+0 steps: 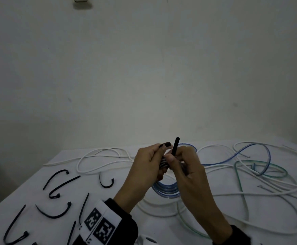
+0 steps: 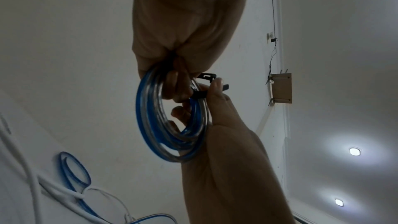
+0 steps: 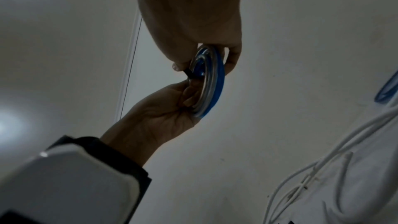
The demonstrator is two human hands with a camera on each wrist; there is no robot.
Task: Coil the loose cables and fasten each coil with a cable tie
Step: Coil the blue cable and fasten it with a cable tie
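A coil of blue-striped clear cable (image 1: 163,189) hangs above the white table (image 1: 29,188) between both hands. My left hand (image 1: 162,152) curls its fingers through the coil (image 2: 150,125) and pinches the head end of a black cable tie (image 1: 165,144). My right hand (image 1: 174,154) pinches the tie's tail, which sticks up past the fingers. The tie (image 2: 200,94) wraps the coil's top strands. From the right wrist, the coil (image 3: 215,83) shows edge-on between my right hand (image 3: 193,57) above and my left hand (image 3: 185,94) below, with the tie (image 3: 190,72) between them.
Several spare black cable ties (image 1: 59,183) lie scattered on the table's left part. Loose white cables (image 1: 100,156), a blue cable (image 1: 250,151) and a green cable (image 1: 239,181) sprawl over the back and right. A pale wall stands behind the table.
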